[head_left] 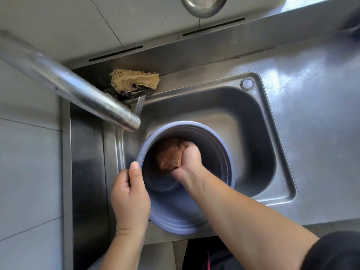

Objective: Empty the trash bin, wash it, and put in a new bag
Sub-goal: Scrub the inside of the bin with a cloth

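A round grey-blue trash bin (175, 217) leans in the steel sink (259, 137), its mouth tilted up toward me and its near side resting over the sink's front edge. My left hand (130, 197) grips the bin's left rim, thumb on the lip. My right hand (190, 158) reaches inside the bin and is closed on a brown scouring sponge (168, 154), pressed against the inner wall. The bin holds no bag.
The steel faucet spout (78, 88) crosses from the upper left and ends just above the bin's far-left rim. A tan loofah pad on a dark scrubber (134, 82) lies at the sink's back left corner. Steel counter (321, 114) extends right; tiled wall stands left.
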Demonstrator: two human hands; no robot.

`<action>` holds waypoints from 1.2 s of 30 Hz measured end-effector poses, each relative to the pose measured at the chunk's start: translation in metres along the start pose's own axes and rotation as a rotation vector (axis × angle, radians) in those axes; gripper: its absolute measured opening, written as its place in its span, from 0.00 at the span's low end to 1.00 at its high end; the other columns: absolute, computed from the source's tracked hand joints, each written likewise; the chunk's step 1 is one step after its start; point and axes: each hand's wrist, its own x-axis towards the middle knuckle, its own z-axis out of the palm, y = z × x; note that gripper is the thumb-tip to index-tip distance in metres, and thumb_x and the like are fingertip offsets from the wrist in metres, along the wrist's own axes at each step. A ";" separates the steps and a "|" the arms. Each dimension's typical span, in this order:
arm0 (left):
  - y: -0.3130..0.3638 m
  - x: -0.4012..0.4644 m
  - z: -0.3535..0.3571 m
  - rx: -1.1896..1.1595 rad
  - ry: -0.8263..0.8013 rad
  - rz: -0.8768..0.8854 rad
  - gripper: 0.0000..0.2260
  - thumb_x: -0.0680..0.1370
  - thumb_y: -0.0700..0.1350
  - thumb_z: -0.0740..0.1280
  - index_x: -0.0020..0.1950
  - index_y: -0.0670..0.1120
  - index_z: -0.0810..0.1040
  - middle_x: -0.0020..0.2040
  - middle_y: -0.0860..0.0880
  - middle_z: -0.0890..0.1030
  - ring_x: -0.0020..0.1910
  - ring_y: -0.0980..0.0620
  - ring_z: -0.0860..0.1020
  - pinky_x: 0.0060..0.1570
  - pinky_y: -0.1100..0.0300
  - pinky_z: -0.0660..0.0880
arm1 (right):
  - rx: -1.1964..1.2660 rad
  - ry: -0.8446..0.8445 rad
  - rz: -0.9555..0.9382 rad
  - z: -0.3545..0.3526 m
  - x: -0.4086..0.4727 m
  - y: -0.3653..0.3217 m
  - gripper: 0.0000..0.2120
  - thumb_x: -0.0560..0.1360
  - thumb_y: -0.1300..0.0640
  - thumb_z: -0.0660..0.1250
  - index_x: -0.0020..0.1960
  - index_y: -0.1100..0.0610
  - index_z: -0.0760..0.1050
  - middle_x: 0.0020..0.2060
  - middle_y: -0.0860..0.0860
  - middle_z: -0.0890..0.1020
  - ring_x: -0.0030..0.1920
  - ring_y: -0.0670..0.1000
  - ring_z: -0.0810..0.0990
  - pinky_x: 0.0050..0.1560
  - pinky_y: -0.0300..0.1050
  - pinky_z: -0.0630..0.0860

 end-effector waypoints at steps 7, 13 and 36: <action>-0.005 -0.002 0.003 0.002 0.030 -0.019 0.23 0.76 0.67 0.56 0.36 0.48 0.72 0.31 0.54 0.77 0.28 0.59 0.71 0.30 0.54 0.68 | -0.919 0.342 -0.491 0.007 -0.002 0.035 0.27 0.80 0.43 0.53 0.74 0.56 0.67 0.71 0.58 0.71 0.71 0.63 0.67 0.73 0.61 0.59; -0.012 -0.001 0.004 -0.002 -0.006 0.003 0.30 0.73 0.74 0.54 0.34 0.48 0.70 0.26 0.54 0.73 0.25 0.57 0.68 0.29 0.52 0.70 | -1.445 0.110 -0.566 -0.004 0.049 0.082 0.28 0.82 0.53 0.54 0.79 0.59 0.53 0.77 0.64 0.57 0.75 0.65 0.57 0.74 0.61 0.58; -0.025 0.010 -0.010 -0.034 0.030 0.005 0.24 0.76 0.66 0.57 0.36 0.46 0.72 0.34 0.47 0.77 0.31 0.51 0.73 0.33 0.55 0.72 | -2.963 -0.479 -0.789 -0.058 0.101 0.039 0.27 0.84 0.55 0.47 0.81 0.56 0.45 0.81 0.56 0.49 0.79 0.64 0.44 0.76 0.67 0.42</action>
